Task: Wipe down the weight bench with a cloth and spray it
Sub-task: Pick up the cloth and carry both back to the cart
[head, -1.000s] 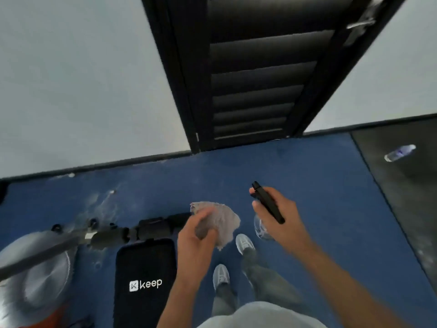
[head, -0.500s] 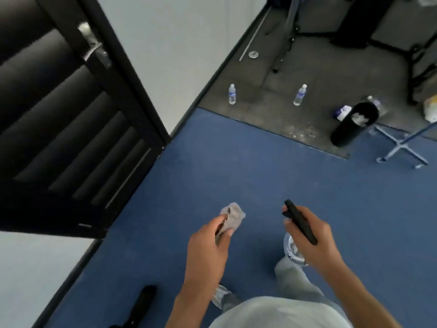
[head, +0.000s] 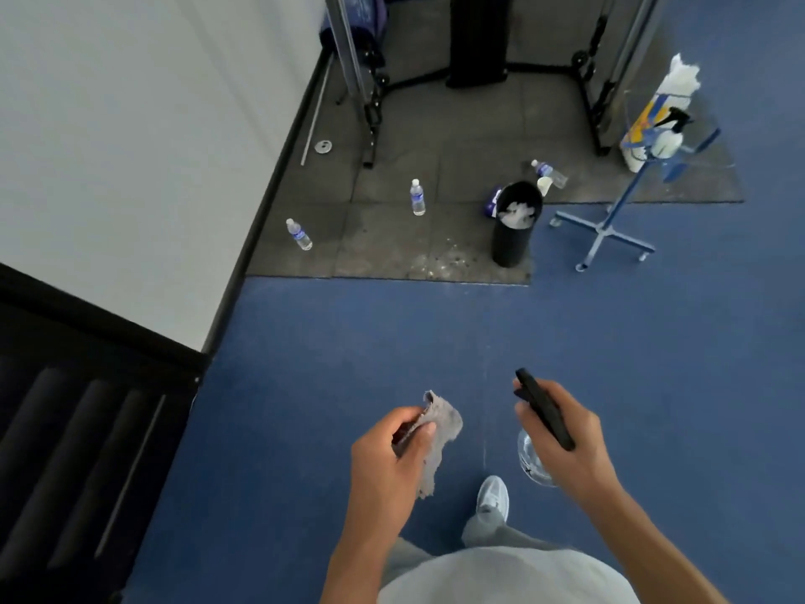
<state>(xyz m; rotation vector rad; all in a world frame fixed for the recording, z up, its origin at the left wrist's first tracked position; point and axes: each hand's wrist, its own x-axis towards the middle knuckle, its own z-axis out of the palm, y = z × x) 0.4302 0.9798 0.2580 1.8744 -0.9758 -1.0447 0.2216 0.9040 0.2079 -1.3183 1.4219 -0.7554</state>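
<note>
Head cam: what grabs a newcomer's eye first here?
The two hands low in the frame: the left hand grips a grey cloth, the right hand a clear spray bottle with a black head. Beyond them, a black bin stuffed with white paper stands at the grey mat's edge, with water bottles scattered nearby.

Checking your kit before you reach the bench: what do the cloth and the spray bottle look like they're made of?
Cloth in the left hand: soft grey fabric, matte, limp with a ragged edge, possibly microfibre. Spray bottle in the right hand: clear glossy body, likely plastic, with a matte black sprayer head.
</note>
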